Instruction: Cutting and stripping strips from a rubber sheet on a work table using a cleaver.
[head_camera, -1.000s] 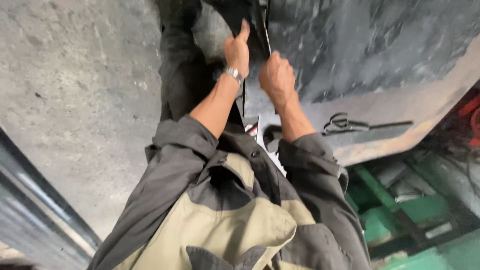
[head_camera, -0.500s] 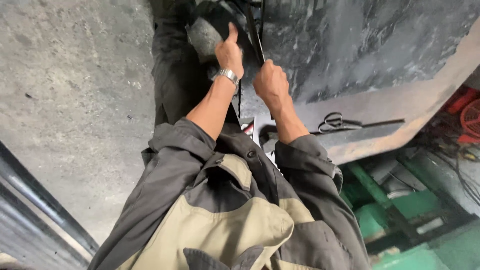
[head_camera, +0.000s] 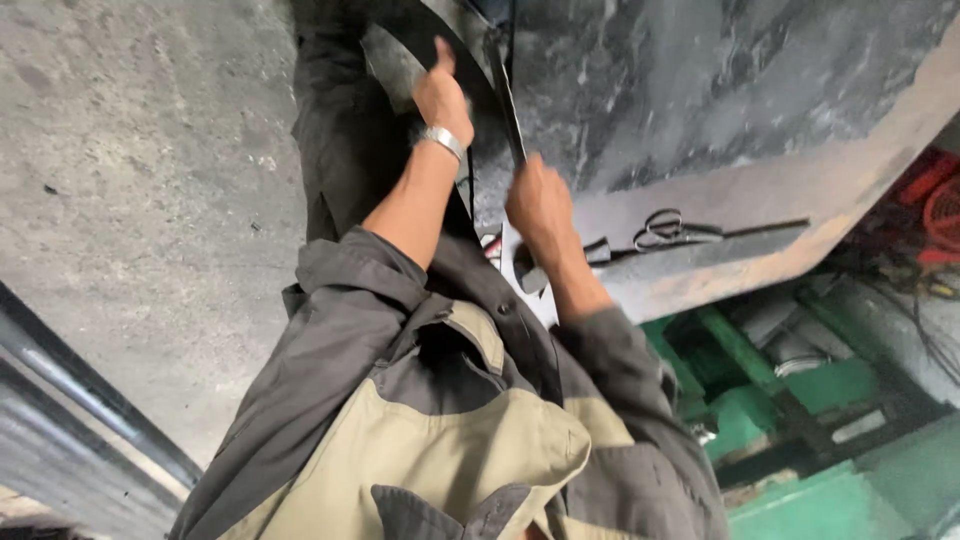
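My left hand (head_camera: 441, 97), with a silver band on the wrist, is closed on a curved dark strip of sheet material (head_camera: 398, 45), thumb pointing away from me. My right hand (head_camera: 538, 205) is a fist around the handle of a thin dark blade (head_camera: 506, 105). The blade runs away from me along the edge of a big dark sheet (head_camera: 720, 90) lying on the workbench. The two hands are a short way apart, on either side of the blade's line. The blade's tip is hidden at the top edge of the view.
A pair of scissors (head_camera: 668, 228) lies on the pale worn bench edge (head_camera: 800, 200) right of my right hand. Grey concrete floor (head_camera: 150, 180) fills the left side. A green metal frame (head_camera: 760, 400) and red gear (head_camera: 935, 200) stand at the right, and a metal rail (head_camera: 90, 390) at lower left.
My right hand has pulled the blade back toward my body along the sheet's edge. My left hand has shifted slightly left, still holding the strip.
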